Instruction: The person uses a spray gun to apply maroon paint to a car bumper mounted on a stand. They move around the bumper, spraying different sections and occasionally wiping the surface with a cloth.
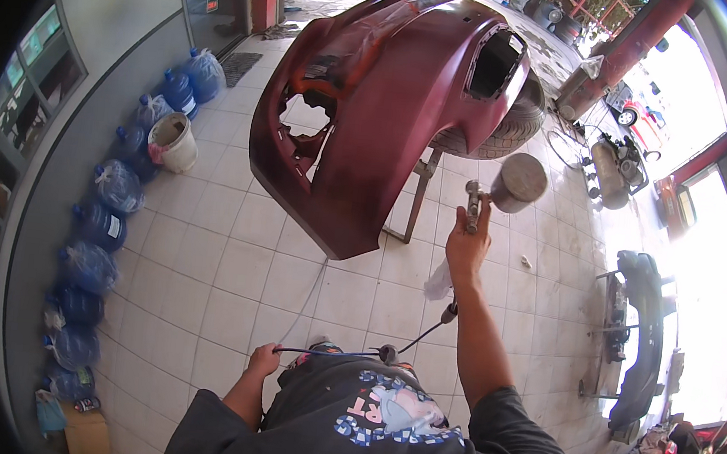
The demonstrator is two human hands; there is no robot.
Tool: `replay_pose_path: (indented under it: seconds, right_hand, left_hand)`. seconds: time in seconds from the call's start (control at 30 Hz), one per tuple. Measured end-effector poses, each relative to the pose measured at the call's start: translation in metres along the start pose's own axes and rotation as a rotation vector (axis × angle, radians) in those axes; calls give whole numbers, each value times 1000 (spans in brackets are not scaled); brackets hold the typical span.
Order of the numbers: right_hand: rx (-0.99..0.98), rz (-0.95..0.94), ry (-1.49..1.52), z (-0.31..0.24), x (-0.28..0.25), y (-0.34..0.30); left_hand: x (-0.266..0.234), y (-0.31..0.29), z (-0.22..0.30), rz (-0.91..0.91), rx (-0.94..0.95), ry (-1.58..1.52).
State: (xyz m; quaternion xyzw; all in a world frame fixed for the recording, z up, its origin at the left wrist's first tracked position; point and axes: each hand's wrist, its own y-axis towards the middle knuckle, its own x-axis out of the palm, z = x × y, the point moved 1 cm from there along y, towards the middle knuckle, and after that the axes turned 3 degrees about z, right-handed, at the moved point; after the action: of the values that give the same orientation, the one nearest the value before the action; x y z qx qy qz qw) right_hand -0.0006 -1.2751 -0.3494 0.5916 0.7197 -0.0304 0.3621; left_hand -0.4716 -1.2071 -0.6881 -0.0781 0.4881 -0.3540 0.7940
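Observation:
My right hand (468,248) is raised and closed around a paint spray gun (521,184) with a round metal cup. Something white and thin, like a rag or paper (439,281), hangs just below that hand. From the gun's lower end an air hose (343,353) runs across my front to my left hand (264,361), whose fingers are closed on it at waist height. Ahead of me a dark red car bumper (381,132) rests on a metal stand (420,193), apart from the gun. A reddish-orange patch shows on its far left part.
A tire (518,124) is by the bumper's right end. Large blue water jugs (101,226) line the left wall beside a white bucket (174,142). At the right stand an air compressor (611,172) and another bumper (638,341) on a rack. White tiles (241,268) cover the floor.

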Motion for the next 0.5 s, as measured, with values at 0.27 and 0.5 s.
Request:
replay_pose_path:
  seconds: [0.27,0.5]
  right_hand:
    - [-63,-179,212,-8,-21,10]
    - [210,-700,215,7,-58,19]
  left_hand:
    - [11,-6,-22,-38,-66,9]
    - [6,-12,-12,2,-122,-21]
